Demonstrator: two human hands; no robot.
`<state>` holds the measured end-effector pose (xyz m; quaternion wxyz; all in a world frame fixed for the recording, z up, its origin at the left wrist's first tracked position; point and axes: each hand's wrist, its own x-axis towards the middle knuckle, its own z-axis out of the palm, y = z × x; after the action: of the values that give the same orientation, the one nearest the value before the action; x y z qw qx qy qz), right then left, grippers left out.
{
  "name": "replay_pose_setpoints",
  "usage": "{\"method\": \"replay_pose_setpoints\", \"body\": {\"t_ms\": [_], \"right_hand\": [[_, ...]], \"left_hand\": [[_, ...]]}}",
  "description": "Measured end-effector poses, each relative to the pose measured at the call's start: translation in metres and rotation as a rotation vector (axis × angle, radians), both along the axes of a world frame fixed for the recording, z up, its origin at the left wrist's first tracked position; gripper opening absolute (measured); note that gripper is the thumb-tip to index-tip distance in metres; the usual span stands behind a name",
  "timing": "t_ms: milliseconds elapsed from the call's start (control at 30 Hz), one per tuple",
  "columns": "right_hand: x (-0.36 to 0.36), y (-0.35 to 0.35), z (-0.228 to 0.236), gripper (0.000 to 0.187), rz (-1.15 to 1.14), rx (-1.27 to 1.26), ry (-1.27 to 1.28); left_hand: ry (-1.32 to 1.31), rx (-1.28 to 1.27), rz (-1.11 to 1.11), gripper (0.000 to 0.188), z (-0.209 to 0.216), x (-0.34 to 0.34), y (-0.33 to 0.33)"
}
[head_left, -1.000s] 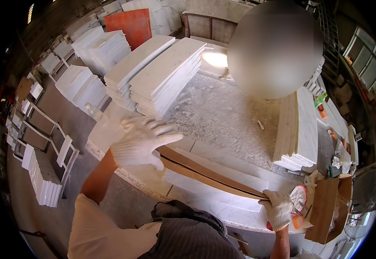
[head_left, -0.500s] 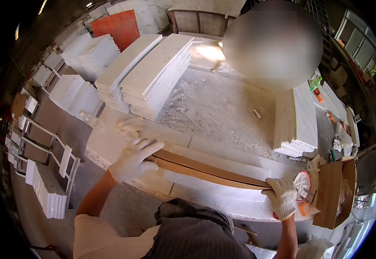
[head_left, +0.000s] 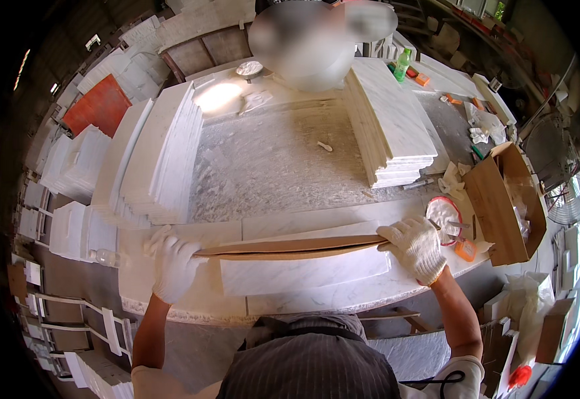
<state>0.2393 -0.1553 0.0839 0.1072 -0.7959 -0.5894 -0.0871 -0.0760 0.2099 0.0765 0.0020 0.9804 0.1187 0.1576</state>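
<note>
A long folded strip of brown cardboard (head_left: 296, 248) stretches sideways over the work surface, its layers slightly parted along the middle. My left hand (head_left: 175, 269), in a white work glove, is closed on the strip's left end. At the other end my right hand (head_left: 413, 249), gloved too, grips the cardboard with fingers bent around it. Under the strip lies a white veined marble slab (head_left: 306, 274), partly covered by it. A loose white glove (head_left: 158, 238) seems to lie just behind my left hand, mostly hidden.
Stacked marble slabs stand at the left (head_left: 160, 149) and right (head_left: 396, 126). Near my right hand are a red-rimmed bowl of white paste (head_left: 443, 216), an orange container (head_left: 465, 250) and an open cardboard box (head_left: 503, 206). Across the table is another person (head_left: 303, 46), blurred.
The view has swung to the right. The cardboard strip, slanted before, now lies nearly level. My left hand's fingers, spread earlier, have come together around its end; my right hand keeps its grip.
</note>
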Motion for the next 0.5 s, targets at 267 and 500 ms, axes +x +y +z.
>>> {"method": "replay_pose_setpoints", "body": {"t_ms": [267, 500], "right_hand": [[0.091, -0.003, -0.004, 0.034, -0.142, 0.033, 0.120], [0.113, 0.013, -0.038, 0.039, -0.283, 0.298, -0.119]], "left_hand": [[0.009, -0.129, -0.035, 0.033, -0.013, 0.113, 0.008], [0.267, -0.094, 0.002, 0.046, -0.041, 0.183, 0.030]]}}
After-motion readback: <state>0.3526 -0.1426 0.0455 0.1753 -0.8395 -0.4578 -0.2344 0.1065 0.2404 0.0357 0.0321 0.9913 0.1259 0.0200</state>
